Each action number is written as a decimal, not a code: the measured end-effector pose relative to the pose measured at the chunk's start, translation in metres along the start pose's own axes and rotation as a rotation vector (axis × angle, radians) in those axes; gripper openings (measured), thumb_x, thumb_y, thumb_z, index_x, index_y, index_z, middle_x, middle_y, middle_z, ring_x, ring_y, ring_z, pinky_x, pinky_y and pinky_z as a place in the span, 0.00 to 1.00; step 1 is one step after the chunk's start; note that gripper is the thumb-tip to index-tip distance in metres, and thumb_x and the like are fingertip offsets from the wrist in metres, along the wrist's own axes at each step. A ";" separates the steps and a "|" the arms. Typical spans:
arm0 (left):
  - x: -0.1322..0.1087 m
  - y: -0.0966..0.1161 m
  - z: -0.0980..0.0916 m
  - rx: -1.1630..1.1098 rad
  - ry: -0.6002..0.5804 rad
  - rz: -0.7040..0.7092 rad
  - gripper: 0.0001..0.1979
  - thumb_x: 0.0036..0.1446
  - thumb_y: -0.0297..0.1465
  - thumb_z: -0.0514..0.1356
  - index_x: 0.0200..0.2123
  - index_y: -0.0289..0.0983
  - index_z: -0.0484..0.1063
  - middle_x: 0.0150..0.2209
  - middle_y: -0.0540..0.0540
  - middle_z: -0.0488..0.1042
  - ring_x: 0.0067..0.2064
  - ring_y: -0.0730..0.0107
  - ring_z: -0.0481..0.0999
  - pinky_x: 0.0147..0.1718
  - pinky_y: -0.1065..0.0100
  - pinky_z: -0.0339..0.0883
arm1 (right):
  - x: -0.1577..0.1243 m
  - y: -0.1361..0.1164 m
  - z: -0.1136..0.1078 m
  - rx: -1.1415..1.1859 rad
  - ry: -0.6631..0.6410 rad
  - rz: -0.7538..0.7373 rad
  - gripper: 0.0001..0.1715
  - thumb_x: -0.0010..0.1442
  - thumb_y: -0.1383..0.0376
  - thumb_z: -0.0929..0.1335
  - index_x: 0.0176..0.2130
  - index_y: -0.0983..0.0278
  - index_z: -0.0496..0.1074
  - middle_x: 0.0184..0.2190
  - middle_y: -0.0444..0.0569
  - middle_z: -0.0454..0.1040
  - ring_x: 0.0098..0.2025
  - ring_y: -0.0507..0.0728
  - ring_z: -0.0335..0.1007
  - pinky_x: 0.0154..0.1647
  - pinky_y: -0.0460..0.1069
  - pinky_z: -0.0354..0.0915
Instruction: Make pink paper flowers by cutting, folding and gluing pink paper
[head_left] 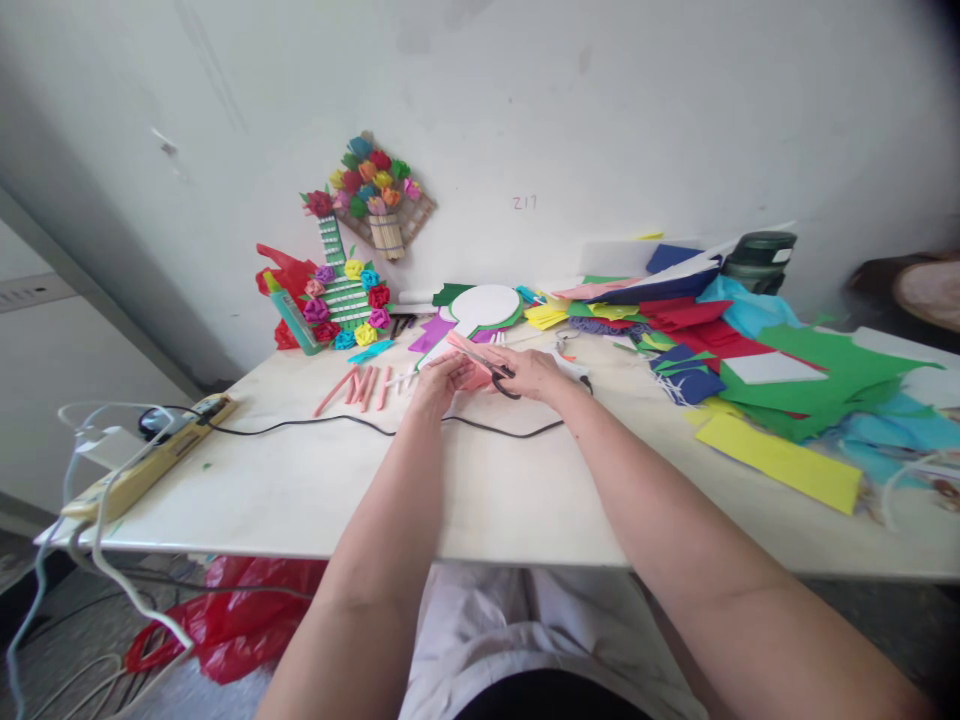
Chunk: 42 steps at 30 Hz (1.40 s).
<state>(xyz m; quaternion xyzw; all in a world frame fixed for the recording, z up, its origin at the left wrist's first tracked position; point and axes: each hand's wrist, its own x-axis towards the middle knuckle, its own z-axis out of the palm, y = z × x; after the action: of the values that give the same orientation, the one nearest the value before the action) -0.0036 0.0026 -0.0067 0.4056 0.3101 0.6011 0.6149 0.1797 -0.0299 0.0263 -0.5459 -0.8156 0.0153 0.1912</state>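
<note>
The hands work close together above the tabletop. The right hand is closed around the handles of the scissors, whose blades point toward the left hand across the pink paper. The left hand, fingers curled, appears to pinch that paper; its exact grip is hard to tell. Pink strips lie left of it, and a white disc lies just beyond the hands.
</note>
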 end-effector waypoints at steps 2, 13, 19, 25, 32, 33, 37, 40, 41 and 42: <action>-0.001 0.000 0.001 0.005 -0.011 0.001 0.06 0.43 0.22 0.63 0.28 0.31 0.71 0.27 0.45 0.75 0.30 0.71 0.76 0.38 0.67 0.70 | 0.000 0.000 0.000 -0.005 -0.002 -0.001 0.39 0.49 0.50 0.65 0.59 0.49 0.56 0.40 0.45 0.76 0.41 0.60 0.71 0.35 0.48 0.60; 0.000 0.000 0.000 -0.005 -0.033 0.004 0.05 0.42 0.22 0.63 0.27 0.31 0.71 0.25 0.46 0.75 0.29 0.71 0.76 0.36 0.68 0.70 | -0.001 -0.002 -0.002 -0.023 0.008 -0.016 0.40 0.48 0.48 0.65 0.59 0.49 0.56 0.39 0.45 0.76 0.41 0.60 0.71 0.35 0.48 0.60; -0.001 -0.001 0.000 0.020 -0.027 0.017 0.04 0.43 0.21 0.62 0.27 0.31 0.71 0.25 0.45 0.75 0.30 0.70 0.76 0.36 0.67 0.70 | -0.001 -0.001 -0.002 -0.040 -0.007 -0.012 0.40 0.47 0.47 0.65 0.58 0.50 0.57 0.39 0.45 0.76 0.41 0.61 0.71 0.36 0.49 0.60; 0.000 -0.001 0.000 0.025 -0.032 0.033 0.03 0.43 0.21 0.62 0.25 0.31 0.70 0.25 0.46 0.74 0.29 0.70 0.76 0.38 0.66 0.70 | 0.000 0.000 -0.003 -0.069 -0.007 -0.012 0.40 0.47 0.46 0.65 0.57 0.51 0.59 0.39 0.46 0.76 0.41 0.62 0.71 0.37 0.51 0.60; 0.001 -0.003 -0.001 0.039 -0.053 0.030 0.06 0.42 0.22 0.63 0.27 0.31 0.70 0.25 0.46 0.75 0.30 0.69 0.76 0.37 0.66 0.70 | -0.001 0.000 -0.003 -0.059 -0.005 -0.023 0.39 0.47 0.45 0.65 0.57 0.51 0.59 0.38 0.46 0.76 0.41 0.62 0.71 0.36 0.50 0.60; 0.001 -0.003 -0.001 0.041 -0.057 0.030 0.06 0.42 0.22 0.63 0.27 0.31 0.71 0.26 0.45 0.75 0.30 0.69 0.76 0.37 0.66 0.70 | -0.001 0.000 -0.003 -0.056 -0.005 -0.024 0.39 0.47 0.45 0.65 0.57 0.50 0.59 0.38 0.46 0.76 0.41 0.62 0.71 0.35 0.50 0.60; 0.000 -0.002 -0.001 0.044 -0.070 0.024 0.06 0.42 0.22 0.63 0.28 0.31 0.71 0.26 0.45 0.75 0.29 0.71 0.76 0.38 0.67 0.70 | -0.001 0.000 -0.003 -0.055 -0.008 -0.026 0.38 0.48 0.46 0.65 0.57 0.50 0.58 0.38 0.45 0.76 0.41 0.61 0.71 0.36 0.49 0.60; 0.000 -0.001 0.000 0.033 -0.080 0.022 0.06 0.42 0.22 0.63 0.27 0.32 0.70 0.26 0.46 0.75 0.29 0.71 0.76 0.38 0.66 0.70 | -0.001 0.000 -0.005 -0.067 -0.014 -0.019 0.40 0.48 0.45 0.65 0.59 0.49 0.56 0.38 0.45 0.76 0.41 0.62 0.71 0.35 0.49 0.60; -0.001 -0.001 0.000 0.029 -0.086 0.021 0.06 0.42 0.22 0.63 0.27 0.32 0.70 0.26 0.46 0.75 0.29 0.72 0.76 0.39 0.66 0.70 | -0.001 0.000 -0.005 -0.072 -0.015 -0.015 0.41 0.48 0.45 0.65 0.59 0.49 0.56 0.38 0.45 0.76 0.41 0.62 0.71 0.36 0.50 0.60; -0.001 0.000 0.000 0.026 -0.090 0.019 0.06 0.42 0.23 0.64 0.27 0.32 0.70 0.26 0.46 0.75 0.29 0.72 0.76 0.39 0.66 0.70 | -0.001 0.000 -0.005 -0.079 -0.015 -0.012 0.41 0.48 0.45 0.65 0.59 0.49 0.55 0.38 0.46 0.77 0.41 0.62 0.71 0.36 0.50 0.60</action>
<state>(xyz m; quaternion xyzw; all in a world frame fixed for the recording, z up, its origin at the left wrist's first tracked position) -0.0035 0.0017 -0.0071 0.4433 0.2860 0.5839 0.6170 0.1817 -0.0317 0.0308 -0.5479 -0.8203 -0.0138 0.1636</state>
